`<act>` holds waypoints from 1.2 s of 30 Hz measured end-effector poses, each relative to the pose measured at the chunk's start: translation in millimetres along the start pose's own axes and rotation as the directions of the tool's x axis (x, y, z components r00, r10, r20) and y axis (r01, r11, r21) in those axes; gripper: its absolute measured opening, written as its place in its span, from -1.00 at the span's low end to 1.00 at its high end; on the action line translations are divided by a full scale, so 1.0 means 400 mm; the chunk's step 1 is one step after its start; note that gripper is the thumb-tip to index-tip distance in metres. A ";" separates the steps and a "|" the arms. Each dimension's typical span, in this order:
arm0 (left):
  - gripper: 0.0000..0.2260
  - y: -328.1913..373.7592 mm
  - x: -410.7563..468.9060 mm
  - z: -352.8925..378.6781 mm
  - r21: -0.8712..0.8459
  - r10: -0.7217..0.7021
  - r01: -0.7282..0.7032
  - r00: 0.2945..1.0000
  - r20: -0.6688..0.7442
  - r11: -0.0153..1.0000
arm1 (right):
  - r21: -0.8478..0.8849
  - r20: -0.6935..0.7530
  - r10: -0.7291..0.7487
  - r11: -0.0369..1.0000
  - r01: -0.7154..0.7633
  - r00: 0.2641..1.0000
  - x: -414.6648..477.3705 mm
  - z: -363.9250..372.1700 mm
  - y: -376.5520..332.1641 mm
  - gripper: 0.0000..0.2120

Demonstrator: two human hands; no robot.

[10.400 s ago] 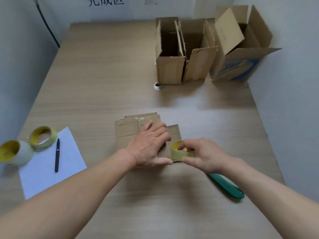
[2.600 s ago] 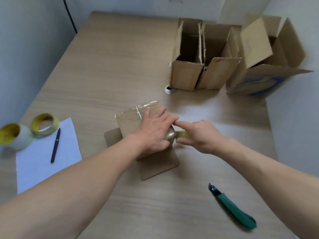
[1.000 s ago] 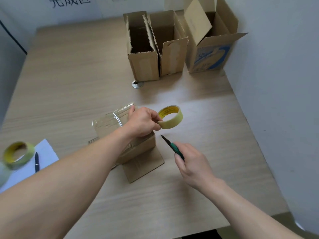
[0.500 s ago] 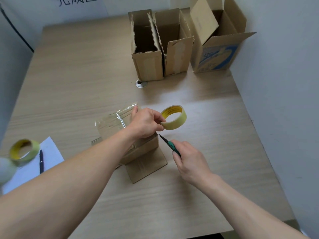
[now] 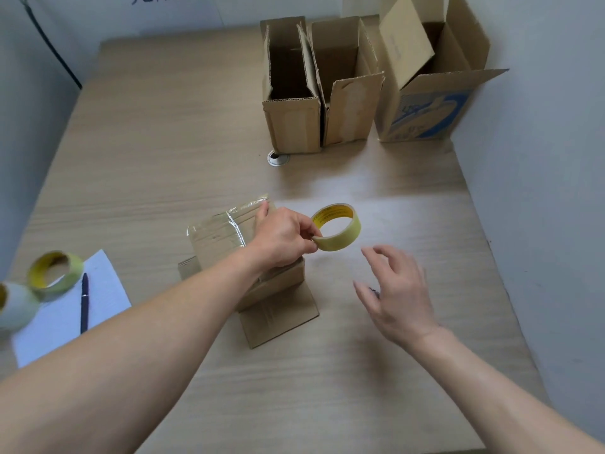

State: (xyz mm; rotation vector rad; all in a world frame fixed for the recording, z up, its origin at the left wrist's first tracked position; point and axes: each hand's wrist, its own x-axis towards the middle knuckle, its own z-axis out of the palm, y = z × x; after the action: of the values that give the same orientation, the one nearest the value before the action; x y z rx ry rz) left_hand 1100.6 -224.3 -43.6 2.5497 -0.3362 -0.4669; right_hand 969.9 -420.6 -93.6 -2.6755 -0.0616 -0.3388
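Taping the box (image 5: 222,234): left hand (image 5: 281,239) pinches the roll (image 5: 337,227), right hand (image 5: 396,290) hovers open. It should probably take the roll next.

Packing workstn, office-like: wood-grain desk (image 5: 163,142), 3 open cartons (image 5: 291,122), spare tape rolls (image 5: 54,271), paper (image 5: 59,326) w/ pen (image 5: 84,303), partition walls (image 5: 540,158).

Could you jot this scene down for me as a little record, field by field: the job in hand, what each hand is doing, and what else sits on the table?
Job: taping a small cardboard box
Left hand: pinches the rim of a tape roll, just right of the box
Right hand: open, holds nothing, nearer the camera than the roll
Back of table: three open cartons, standing side by side
Left edge: spare tape rolls, a pen on a white sheet
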 end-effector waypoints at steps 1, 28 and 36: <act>-0.90 -0.001 -0.001 0.001 0.011 0.008 -0.008 1.000 0.000 1.000 | 0.030 -0.067 -0.095 0.995 0.097 0.993 0.043 -0.014 -0.034 -0.52; -0.55 -0.077 -0.033 0.025 0.262 0.342 -0.336 0.939 0.025 0.905 | 0.191 0.744 0.015 0.953 -0.234 0.668 0.345 0.018 -0.111 -0.80; -0.61 -0.073 -0.038 0.027 0.211 0.342 -0.332 0.940 -0.009 0.919 | -0.091 0.603 0.072 0.996 -0.022 0.795 0.322 0.030 -0.187 -0.81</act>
State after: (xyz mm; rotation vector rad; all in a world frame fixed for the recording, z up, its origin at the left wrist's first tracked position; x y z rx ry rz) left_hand 1086.6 -199.7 -63.9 2.6185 -0.8304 -0.2519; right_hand 1090.2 -349.5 -40.9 -2.7452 -0.1780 0.5627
